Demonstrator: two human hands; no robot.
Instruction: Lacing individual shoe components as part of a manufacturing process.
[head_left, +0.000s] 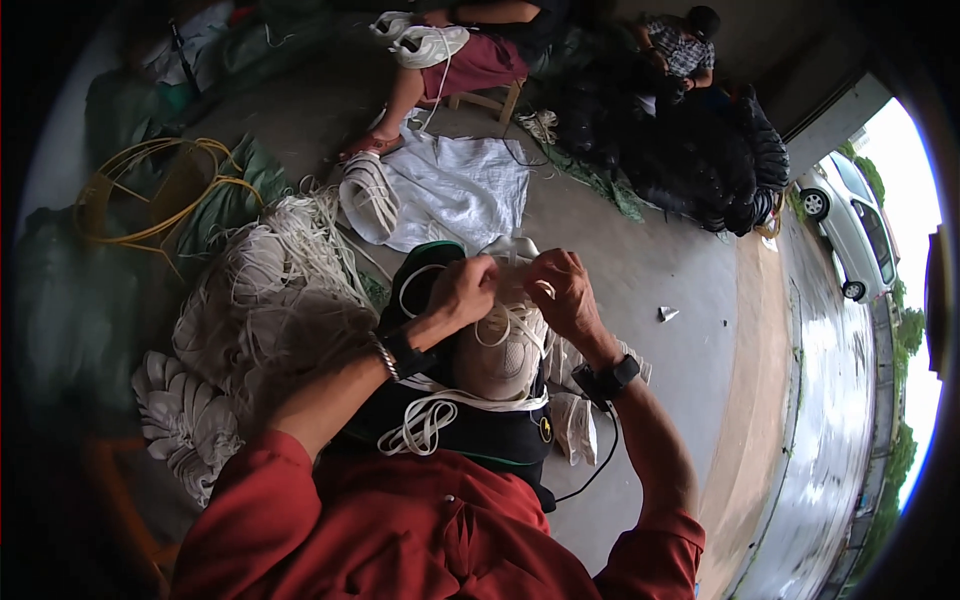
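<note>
Left hand: we see our left hand [462, 290] curled closed, pinching the white cord [505, 325] just above the shoe piece.
Right hand: our right hand [562, 292] sits at 3 o'clock of the left, fingers bent and clamped on the same cord.
Shoe upper: the pale mesh shoe upper [497, 362] rests on our lap, at 6 o'clock of both hands, on a black apron [480, 430].
Handling: we judge the upper light and floppy, the cord soft and limp; best pinched near its loops, not the loose ends.
Cord heap: a tangled pile of white cords [270, 300] lies at 9 o'clock on the floor.
Stack: finished pale uppers [185, 420] at 8 o'clock.
Others: another seated person's leg [410, 95] at 12 o'clock.
</note>
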